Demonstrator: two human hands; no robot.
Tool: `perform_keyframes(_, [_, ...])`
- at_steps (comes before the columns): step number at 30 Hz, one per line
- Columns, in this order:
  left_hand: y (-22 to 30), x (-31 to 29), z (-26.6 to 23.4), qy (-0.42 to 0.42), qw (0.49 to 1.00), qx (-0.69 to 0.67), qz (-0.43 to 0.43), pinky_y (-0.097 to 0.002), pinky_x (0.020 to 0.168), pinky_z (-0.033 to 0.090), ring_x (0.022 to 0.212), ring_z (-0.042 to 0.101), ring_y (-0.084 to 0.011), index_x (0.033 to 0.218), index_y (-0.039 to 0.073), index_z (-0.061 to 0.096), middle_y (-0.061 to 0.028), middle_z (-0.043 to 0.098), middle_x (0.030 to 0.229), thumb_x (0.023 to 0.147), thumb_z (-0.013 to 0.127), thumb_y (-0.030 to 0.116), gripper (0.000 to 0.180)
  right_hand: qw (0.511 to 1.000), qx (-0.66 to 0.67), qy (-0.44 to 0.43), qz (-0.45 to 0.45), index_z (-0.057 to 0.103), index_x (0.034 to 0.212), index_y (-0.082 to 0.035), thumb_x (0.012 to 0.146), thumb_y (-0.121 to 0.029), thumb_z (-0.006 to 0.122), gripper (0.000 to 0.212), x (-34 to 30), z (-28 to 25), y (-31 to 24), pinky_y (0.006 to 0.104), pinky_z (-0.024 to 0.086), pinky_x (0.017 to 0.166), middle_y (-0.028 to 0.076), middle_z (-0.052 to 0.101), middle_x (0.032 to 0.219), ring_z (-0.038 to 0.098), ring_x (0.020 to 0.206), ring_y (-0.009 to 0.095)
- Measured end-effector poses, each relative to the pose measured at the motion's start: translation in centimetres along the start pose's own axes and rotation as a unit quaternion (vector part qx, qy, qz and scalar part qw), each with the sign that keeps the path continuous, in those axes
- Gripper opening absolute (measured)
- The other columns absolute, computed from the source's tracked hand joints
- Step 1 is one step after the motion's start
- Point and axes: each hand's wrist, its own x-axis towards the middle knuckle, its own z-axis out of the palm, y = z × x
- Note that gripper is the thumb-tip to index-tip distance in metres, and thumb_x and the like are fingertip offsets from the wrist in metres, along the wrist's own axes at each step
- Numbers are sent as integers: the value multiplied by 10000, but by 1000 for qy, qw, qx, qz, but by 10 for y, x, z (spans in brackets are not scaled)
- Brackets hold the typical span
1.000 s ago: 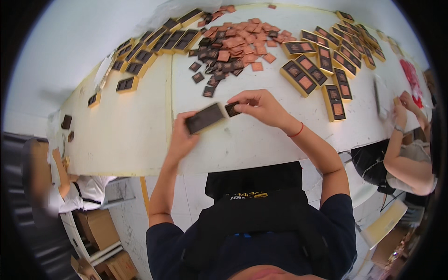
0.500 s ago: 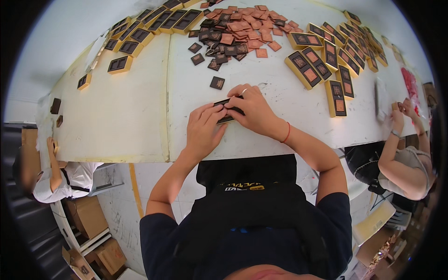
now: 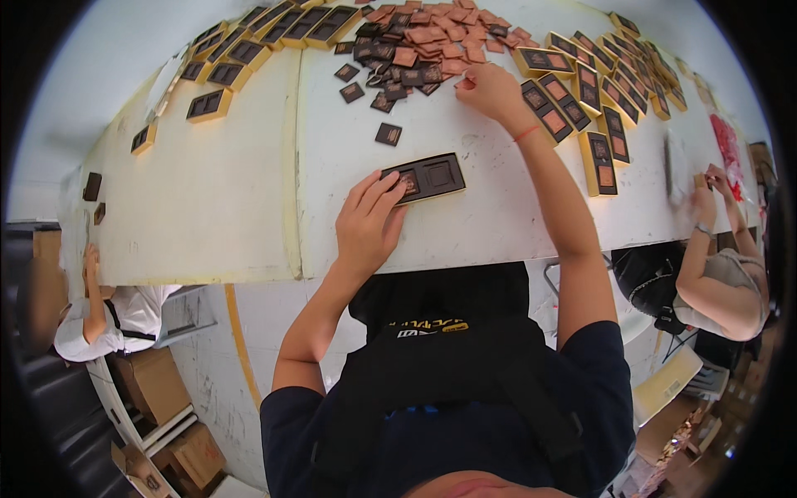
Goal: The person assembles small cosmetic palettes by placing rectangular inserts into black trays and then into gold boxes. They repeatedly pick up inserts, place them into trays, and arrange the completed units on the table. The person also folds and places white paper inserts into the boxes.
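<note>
A shallow two-compartment box (image 3: 441, 173) with a dark tray and gold sides lies slightly tilted on the table before me. My left hand (image 3: 368, 217) holds its left end, fingers over the edge and the thumb along the near side. A dark square piece (image 3: 408, 184) sits in the left compartment, partly under my fingertips; the right compartment is bare. My right hand (image 3: 490, 90) is at the near right edge of a heap of copper-orange square pieces (image 3: 452, 37), its fingers pinched together. What they pinch is mostly hidden. Dark square pieces (image 3: 398, 76) lie left of the heap, one loose square (image 3: 388, 134) nearer me.
Gold boxes filled with squares (image 3: 601, 163) crowd the right side. Gold boxes with unfilled dark trays (image 3: 209, 104) stand at the far left. A seam (image 3: 292, 183) crosses the white table (image 3: 224, 207). One person works at the left end (image 3: 108, 319), another at the right (image 3: 722, 286).
My right hand has left the box and reached away to the heap's edge. The box now shows more fully, while my left hand stays at its left end.
</note>
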Motion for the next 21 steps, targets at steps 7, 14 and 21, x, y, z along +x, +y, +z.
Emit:
perform_keyframes(7, [2,0,1,-20,1000,-21,-9,-387,956,524,1220,592,-312,1129,84,705,-57,680,1246,770,762,22,369,910,304,-94,-268,689,1157,-103,815,-101,771,352,-113,-39,-55,360,502,845,21,699,1031,619,962,233])
perform_keyframes(14, [-2,8,-17,-81,996,-34,3,-391,974,512,1190,604,-300,1145,81,700,-70,682,1238,781,783,53,374,950,68,16,-305,652,1299,-105,767,-117,787,548,-174,-41,-62,425,411,1058,40,569,1368,495,1296,292])
perform_keyframes(21, [-219,101,-77,90,976,188,-55,-432,1079,407,1265,531,-343,1277,71,628,-163,611,1334,861,762,303,495,961,70,121,-240,666,1196,-86,745,-100,776,465,-187,-31,-24,461,377,1092,64,596,1312,478,1325,291])
